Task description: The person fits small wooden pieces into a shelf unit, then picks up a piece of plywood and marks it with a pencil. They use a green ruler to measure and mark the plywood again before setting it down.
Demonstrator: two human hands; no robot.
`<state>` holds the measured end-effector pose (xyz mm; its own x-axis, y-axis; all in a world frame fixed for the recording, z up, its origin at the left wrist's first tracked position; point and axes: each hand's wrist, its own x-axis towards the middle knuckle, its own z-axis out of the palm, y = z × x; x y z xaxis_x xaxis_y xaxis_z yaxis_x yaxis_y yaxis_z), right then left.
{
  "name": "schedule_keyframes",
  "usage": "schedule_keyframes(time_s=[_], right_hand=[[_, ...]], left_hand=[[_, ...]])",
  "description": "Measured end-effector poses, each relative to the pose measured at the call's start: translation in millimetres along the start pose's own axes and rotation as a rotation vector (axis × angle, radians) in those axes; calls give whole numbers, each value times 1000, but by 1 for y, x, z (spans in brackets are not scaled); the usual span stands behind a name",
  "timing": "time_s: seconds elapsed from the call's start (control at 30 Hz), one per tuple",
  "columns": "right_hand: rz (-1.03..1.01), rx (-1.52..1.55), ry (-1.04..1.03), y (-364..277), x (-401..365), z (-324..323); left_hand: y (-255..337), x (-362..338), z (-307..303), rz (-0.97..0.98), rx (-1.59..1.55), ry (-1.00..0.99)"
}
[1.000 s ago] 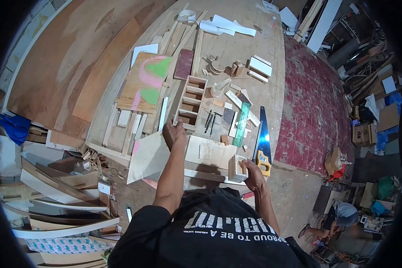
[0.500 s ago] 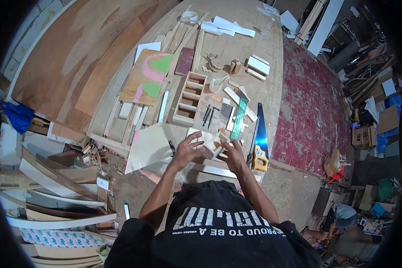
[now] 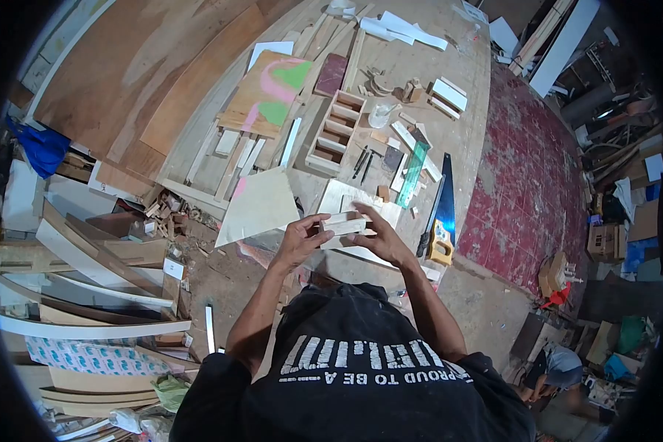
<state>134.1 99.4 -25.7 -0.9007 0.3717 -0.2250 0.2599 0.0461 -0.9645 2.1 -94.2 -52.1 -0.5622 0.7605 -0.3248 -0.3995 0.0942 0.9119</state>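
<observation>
Between my two hands is a small pale wooden assembly (image 3: 343, 225) built from short blocks. My left hand (image 3: 300, 241) has its thumb and fingers closed on the left end. My right hand (image 3: 383, 237) grips the right end, with the index finger arched over the top. The assembly is held above a pale flat board (image 3: 333, 193) near the bench's front edge. Beyond it lie dark pencils or pens (image 3: 361, 162), a green transparent ruler (image 3: 412, 174) and small wood offcuts. A handsaw (image 3: 442, 228) with a yellow handle lies right of my right hand.
A compartmented wooden box (image 3: 309, 160) and a painted board (image 3: 244, 110) sit farther back on the bench, near a clear cup (image 3: 380, 116). Curved wooden pieces (image 3: 88, 325) are stacked at left. Another person (image 3: 560, 366) crouches at lower right.
My hands have turned the wooden assembly to lie level between them, and the right hand now grips its right end. The view has shifted, so the bench sits higher and farther right.
</observation>
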Motion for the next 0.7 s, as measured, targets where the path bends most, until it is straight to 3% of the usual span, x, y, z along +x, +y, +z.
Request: schedule_keyframes(time_s=[0.07,0.13,0.23,0.33,0.7], right_hand=[[-38,94,-189,9,5,3],[36,141,-172,-3,3,8],[125,246,-131,-5,-1,22],[10,214,-91,0,-5,30],[-60,419,-70,-7,-25,16]], left_hand=[[3,-4,-2,-24,-43,-45],[4,-8,-4,224,-45,-72],[10,-14,-7,127,-134,11],[14,-17,-7,140,-166,43],[28,-26,41,323,-274,158]])
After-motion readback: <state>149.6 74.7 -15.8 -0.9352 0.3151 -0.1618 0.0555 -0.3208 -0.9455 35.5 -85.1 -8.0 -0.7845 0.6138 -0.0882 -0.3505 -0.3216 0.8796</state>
